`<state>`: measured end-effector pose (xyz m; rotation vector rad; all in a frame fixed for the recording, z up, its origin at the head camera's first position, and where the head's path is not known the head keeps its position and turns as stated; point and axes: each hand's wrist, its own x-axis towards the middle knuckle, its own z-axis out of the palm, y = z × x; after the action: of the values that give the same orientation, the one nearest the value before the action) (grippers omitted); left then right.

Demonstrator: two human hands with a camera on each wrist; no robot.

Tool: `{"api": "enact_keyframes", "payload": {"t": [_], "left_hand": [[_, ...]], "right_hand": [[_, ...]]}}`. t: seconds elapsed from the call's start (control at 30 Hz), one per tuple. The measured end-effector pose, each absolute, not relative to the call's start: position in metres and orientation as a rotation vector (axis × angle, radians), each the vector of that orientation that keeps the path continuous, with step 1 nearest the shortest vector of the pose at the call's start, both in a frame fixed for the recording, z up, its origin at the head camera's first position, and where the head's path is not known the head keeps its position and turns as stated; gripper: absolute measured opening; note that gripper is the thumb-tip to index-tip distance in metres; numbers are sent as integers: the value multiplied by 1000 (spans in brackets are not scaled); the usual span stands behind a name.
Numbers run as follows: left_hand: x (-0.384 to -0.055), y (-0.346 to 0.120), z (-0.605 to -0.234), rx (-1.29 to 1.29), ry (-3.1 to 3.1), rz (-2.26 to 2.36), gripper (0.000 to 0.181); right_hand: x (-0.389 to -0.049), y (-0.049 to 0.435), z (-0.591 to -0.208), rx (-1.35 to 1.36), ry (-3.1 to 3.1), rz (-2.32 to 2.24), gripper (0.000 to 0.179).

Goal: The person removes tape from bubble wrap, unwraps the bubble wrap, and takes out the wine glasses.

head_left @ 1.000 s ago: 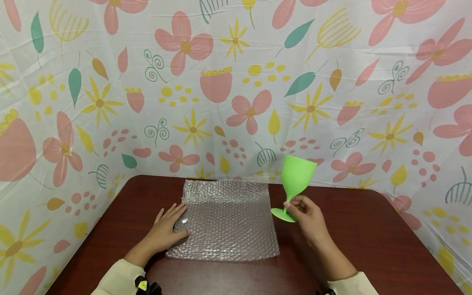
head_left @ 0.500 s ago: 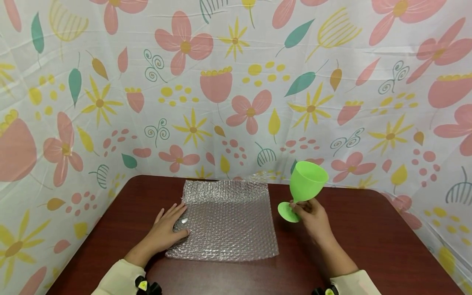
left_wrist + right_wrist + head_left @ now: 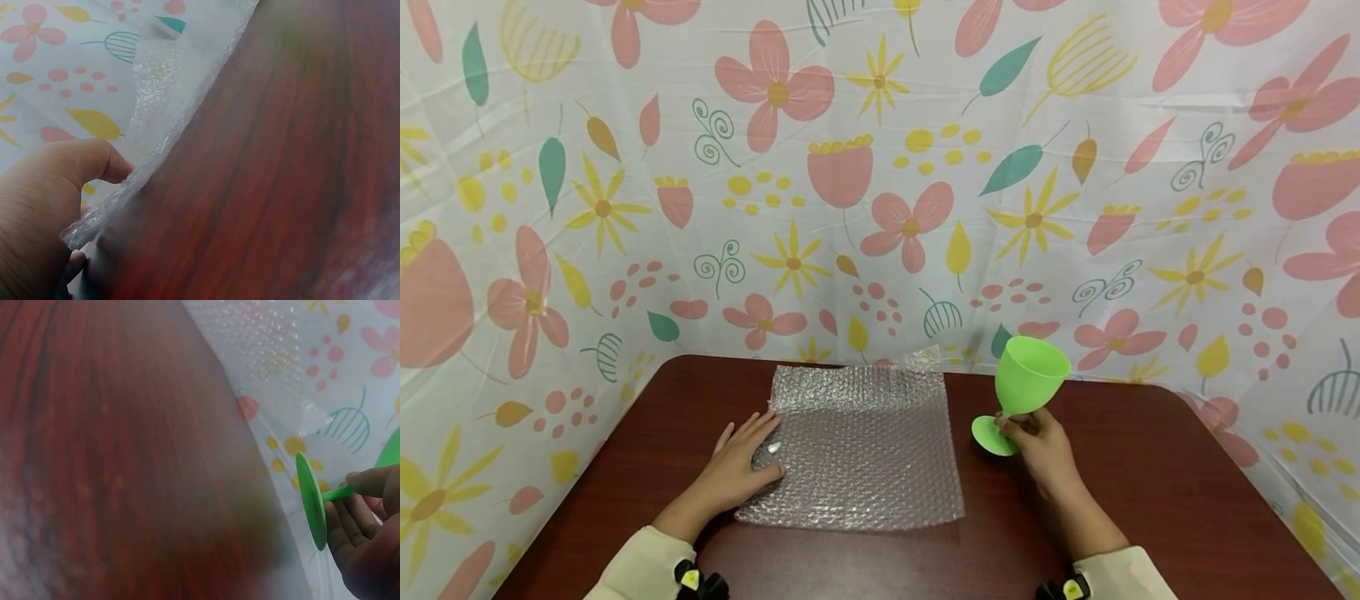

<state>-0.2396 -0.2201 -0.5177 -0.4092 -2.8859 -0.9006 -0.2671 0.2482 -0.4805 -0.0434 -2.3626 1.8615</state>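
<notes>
A bright green goblet [image 3: 1032,375] is held by its stem in my right hand [image 3: 1047,450], right of the bubble wrap. It tilts so its mouth faces me, and its inside shows. In the right wrist view thumb and fingers pinch the stem just behind the round foot [image 3: 312,501]. A sheet of clear bubble wrap [image 3: 865,458] lies spread on the table. My left hand [image 3: 737,467] rests on the sheet's left edge with fingers extended. In the left wrist view the thumb [image 3: 94,159] touches the bubble wrap [image 3: 165,125]; the other fingers are mostly hidden there.
The dark red-brown wooden table [image 3: 1150,467] has rounded far corners. Behind it and along both sides hangs a white curtain [image 3: 865,317] printed with flowers and leaves. One far corner of the bubble wrap [image 3: 925,358] sticks up against this curtain.
The goblet has moved slightly right and down and tipped, so its mouth now faces me instead of showing its side. My right hand turned with it. The left hand has stayed in place.
</notes>
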Motion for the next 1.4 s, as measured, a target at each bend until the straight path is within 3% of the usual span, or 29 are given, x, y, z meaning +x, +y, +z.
{"api": "enact_keyframes", "payload": {"t": [1.07, 1.4], "left_hand": [[-243, -221, -520, -406, -2855, -925, 78], [-243, -223, -520, -392, -2761, -1073, 63]], "right_hand": [[-270, 252, -504, -14, -2401, 1844, 42], [-273, 255, -512, -13, -2456, 1756, 43]]}}
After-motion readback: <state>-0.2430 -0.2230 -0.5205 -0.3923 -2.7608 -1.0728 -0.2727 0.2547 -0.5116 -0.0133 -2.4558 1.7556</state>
